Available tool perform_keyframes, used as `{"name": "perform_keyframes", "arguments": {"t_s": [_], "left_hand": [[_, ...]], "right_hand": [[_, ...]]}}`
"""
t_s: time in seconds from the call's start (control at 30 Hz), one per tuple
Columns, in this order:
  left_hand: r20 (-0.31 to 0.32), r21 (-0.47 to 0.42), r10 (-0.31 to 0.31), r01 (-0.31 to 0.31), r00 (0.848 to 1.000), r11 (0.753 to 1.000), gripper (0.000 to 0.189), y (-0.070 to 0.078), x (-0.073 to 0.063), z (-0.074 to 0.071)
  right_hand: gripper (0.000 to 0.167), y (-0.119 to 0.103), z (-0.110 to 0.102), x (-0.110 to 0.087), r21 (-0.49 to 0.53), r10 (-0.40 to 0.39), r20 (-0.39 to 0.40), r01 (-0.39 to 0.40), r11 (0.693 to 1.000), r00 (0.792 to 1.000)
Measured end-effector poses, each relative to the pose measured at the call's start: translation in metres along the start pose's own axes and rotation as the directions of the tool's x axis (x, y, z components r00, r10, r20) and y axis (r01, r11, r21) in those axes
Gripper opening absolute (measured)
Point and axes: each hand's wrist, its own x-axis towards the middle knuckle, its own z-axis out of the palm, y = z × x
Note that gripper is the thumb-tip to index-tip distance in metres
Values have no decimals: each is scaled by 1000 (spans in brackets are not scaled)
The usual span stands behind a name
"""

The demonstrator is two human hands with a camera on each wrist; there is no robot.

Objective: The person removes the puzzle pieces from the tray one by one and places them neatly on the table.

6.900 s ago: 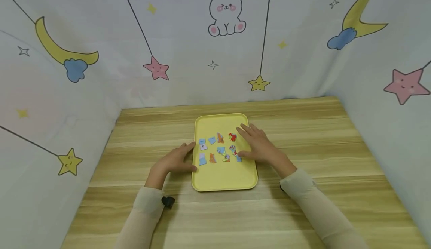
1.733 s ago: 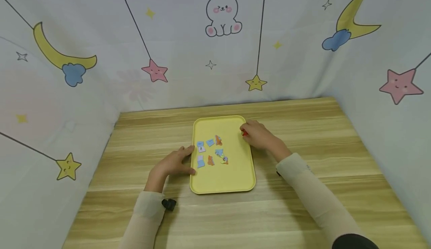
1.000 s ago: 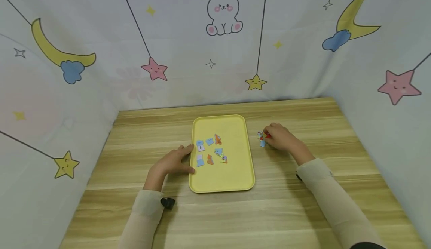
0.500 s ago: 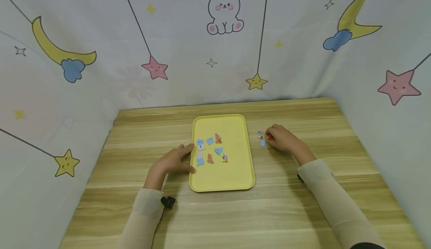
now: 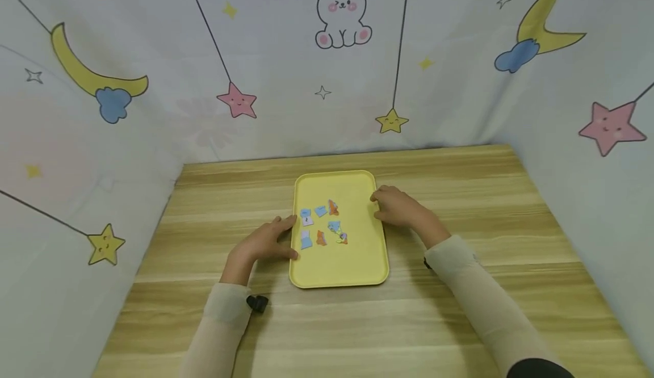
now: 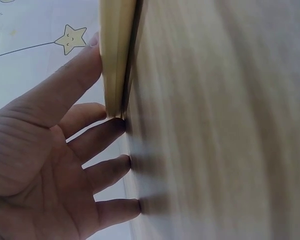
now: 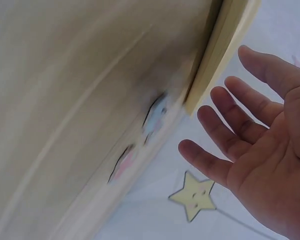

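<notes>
Yellow tray (image 5: 357, 267) flat on the wooden table (image 5: 475, 208), mid-scene between left hand (image 5: 263, 242) and right hand (image 5: 401, 206); long axis running near to far, one short edge facing the near side. At the tray's left edge, left hand spread, thumb and index finger on the rim with a wide gap between, other fingertips down at the table. At the right edge, toward the far half, right hand with fingers apart and pointing left; cannot tell whether touching the rim.

On the tray, left and middle, small picture pieces in two loose rows. Far row, left to right: blue-and-white piece (image 5: 306, 219), long axis near to far; blue piece (image 5: 320, 211), lying more crosswise and tilted; orange piece (image 5: 333, 208), long axis near to far. Near row: blue-and-lilac piece (image 5: 305, 240) and second orange piece (image 5: 321, 238), both lengthwise near to far; then blue-and-yellow shape (image 5: 334, 227), slanting from far left to near right, cannot tell whether one piece or two.

In the right wrist view, on the table near the tray, bluish piece (image 7: 155, 119) and pinkish piece (image 7: 122, 164), blurred, roughly in line. At the far side, cloth backdrop (image 5: 449, 97) with printed rabbit (image 5: 343, 6).
</notes>
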Motion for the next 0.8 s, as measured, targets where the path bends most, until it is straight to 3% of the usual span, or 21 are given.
{"name": "perform_keyframes", "arguments": {"t_s": [0.27, 0.57, 0.8], "left_hand": [[-1, 0, -2, 2, 1000, 1000, 104, 1, 2, 0], [12, -11, -4, 4, 1000, 1000, 104, 2, 3, 4], [-12, 7, -3, 3, 1000, 1000, 104, -2, 4, 1]], "right_hand": [[44, -33, 13, 10, -7, -61, 56, 62, 998, 997], [48, -60, 25, 14, -15, -130, 87, 132, 991, 988], [49, -73, 32, 22, -17, -169, 116, 172, 985, 979]]}}
